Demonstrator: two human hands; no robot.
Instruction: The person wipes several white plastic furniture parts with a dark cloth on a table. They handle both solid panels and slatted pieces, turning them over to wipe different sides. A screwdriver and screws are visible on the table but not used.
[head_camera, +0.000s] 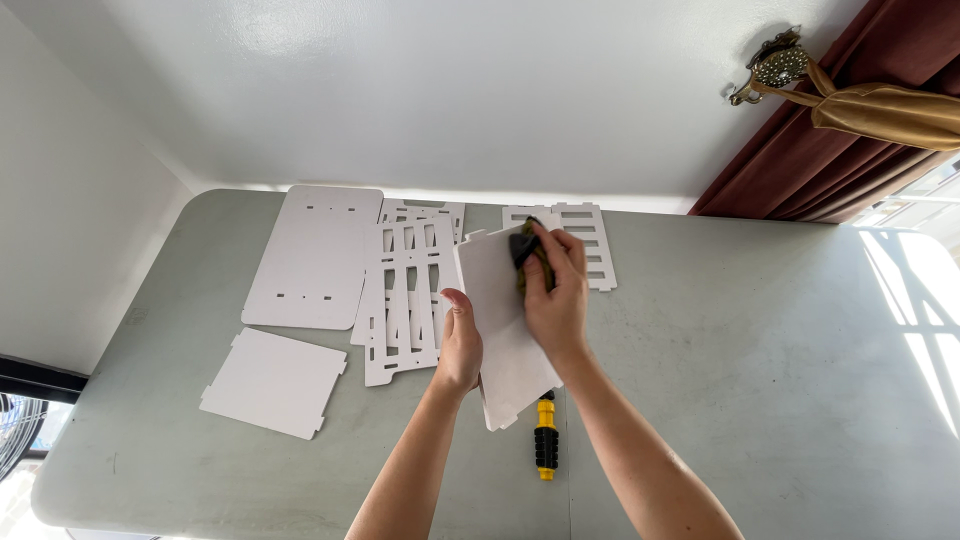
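My left hand (460, 345) grips the left edge of a white flat panel (505, 350), holding it tilted above the grey table (760, 380). My right hand (555, 290) presses a dark and yellow-green cloth (525, 250) against the panel's upper part. A yellow and black tool handle (545, 440) lies on the table just under the panel's lower edge, between my forearms.
Several white flat panels lie at the table's left and back: a large rounded board (315, 255), slotted panels (405, 300), another slotted panel (590, 240) and a square board (272, 382). A dark red curtain (850, 150) with a gold tieback hangs at the right.
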